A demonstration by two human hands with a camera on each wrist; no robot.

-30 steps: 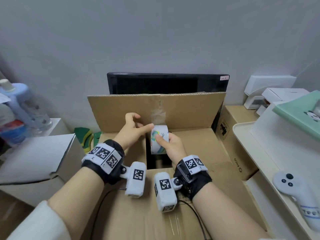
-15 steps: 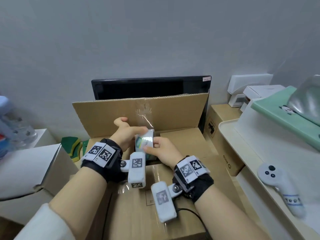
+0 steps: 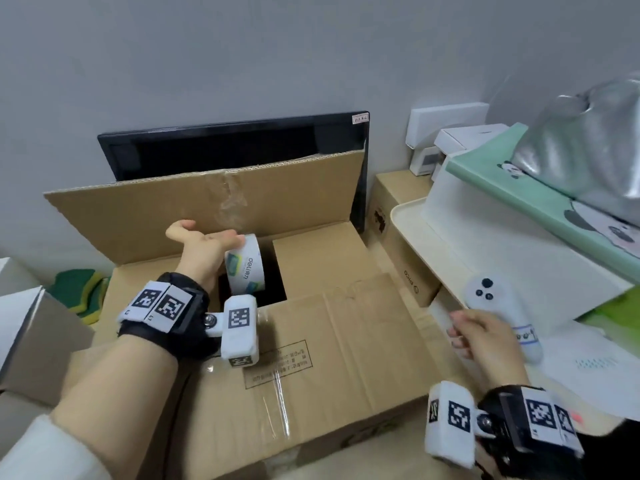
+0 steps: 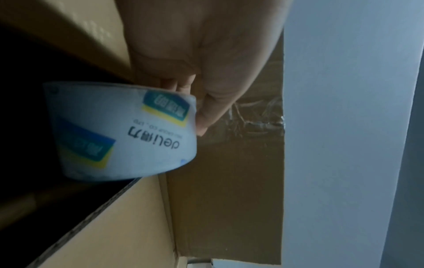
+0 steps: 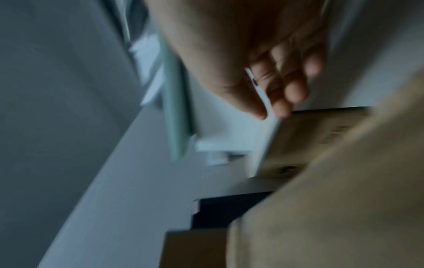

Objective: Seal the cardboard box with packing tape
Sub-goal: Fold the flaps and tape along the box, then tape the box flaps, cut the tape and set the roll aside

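Cardboard box (image 3: pixel 346 341) half-open; left hand (image 3: pixel 204 247) grips "deli" tape roll (image 3: pixel 244 266); right hand (image 3: pixel 485 337) loosely curled, empty.

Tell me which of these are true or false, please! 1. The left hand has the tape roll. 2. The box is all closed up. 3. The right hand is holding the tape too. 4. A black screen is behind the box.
1. True: the left hand holds the tape roll.
2. False: the cardboard box is partly open; its back flap stands up.
3. False: the right hand holds nothing, off to the side by a white controller.
4. True: the black screen stands behind that flap.
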